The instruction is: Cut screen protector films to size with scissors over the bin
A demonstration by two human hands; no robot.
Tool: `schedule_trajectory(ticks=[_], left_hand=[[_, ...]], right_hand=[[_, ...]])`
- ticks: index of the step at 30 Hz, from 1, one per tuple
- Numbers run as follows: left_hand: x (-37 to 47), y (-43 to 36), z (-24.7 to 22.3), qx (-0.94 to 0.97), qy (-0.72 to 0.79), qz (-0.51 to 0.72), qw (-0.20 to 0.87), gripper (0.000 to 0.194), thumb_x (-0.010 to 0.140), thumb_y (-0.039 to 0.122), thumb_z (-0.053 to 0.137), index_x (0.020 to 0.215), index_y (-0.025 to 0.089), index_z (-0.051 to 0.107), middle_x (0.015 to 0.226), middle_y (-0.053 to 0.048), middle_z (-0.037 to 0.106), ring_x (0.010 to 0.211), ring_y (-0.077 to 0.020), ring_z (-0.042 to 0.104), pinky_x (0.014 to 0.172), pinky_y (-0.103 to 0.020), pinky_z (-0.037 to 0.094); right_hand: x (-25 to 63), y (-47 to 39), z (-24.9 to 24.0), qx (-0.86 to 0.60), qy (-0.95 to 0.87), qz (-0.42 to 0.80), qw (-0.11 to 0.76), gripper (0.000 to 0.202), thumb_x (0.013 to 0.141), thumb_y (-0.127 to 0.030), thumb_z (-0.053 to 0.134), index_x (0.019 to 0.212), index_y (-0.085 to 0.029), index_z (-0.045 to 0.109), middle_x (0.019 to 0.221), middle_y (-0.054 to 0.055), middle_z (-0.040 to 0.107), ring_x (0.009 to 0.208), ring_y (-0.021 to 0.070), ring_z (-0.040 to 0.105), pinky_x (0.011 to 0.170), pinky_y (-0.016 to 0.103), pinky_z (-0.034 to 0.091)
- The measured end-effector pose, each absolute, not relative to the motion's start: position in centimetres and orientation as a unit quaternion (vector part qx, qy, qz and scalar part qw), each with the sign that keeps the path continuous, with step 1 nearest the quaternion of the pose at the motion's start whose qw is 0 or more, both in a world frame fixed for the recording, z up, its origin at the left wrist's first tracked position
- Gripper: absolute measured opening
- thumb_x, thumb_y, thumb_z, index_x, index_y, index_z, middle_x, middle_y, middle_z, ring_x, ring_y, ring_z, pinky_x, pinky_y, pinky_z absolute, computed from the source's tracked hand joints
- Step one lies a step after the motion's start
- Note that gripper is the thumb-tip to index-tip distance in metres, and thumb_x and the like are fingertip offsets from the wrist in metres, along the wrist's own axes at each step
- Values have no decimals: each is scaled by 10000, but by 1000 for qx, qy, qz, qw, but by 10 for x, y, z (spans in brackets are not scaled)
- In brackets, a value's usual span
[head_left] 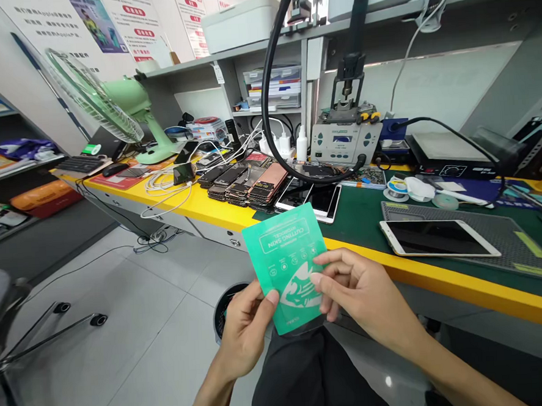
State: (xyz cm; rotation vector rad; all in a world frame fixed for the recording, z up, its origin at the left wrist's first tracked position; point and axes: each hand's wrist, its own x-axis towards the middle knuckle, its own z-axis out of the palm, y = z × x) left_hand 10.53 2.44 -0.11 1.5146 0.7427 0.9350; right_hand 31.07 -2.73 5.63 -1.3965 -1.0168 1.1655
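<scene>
bench (441,278) | green mat (363,212) | white phone (438,238) | phone stacks (246,183)

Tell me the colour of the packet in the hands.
Green with white print, on the packet, seen in the head view.

Bare forearms, dark trousers (309,378)

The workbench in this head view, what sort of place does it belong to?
Most likely a phone repair shop. Many dismantled dark phones lie stacked on the yellow-edged bench, a grey soldering station stands behind them, and both hands hold a green screen-film packet.
</scene>
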Motion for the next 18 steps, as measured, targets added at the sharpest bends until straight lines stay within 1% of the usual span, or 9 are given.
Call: schedule_trajectory(ticks=[5,10,13,18], left_hand=[[106,25,1,633,291,405,592,278,1005,325,519,1170,224,719,902,-46,634,783,-172,503,741,-284,437],[107,23,2,605,270,402,633,300,1003,316,523,1230,245,706,1051,-73,691,849,-196,568,791,-309,468],[107,23,2,595,267,408,639,311,997,323,535,1245,241,705,1086,-82,700,889,-216,597,815,-325,486],[107,23,4,593,270,409,640,327,986,341,552,1247,222,710,1098,-97,716,936,-251,627,820,-348,506]], right_hand=[[311,-29,51,-569,-438,467,516,360,842,-449,742,1025,-167,610,719,-4,647,533,151,660,478,258,561],[311,-32,46,-569,-435,458,527,394,839,-482,744,1046,-169,624,751,20,670,516,150,647,471,268,567],[311,-33,46,-573,-433,457,524,408,824,-493,756,1045,-174,633,769,25,680,513,145,644,466,262,566],[310,-35,48,-572,-443,450,524,377,840,-479,747,1040,-179,636,724,12,672,508,137,635,467,245,563]])
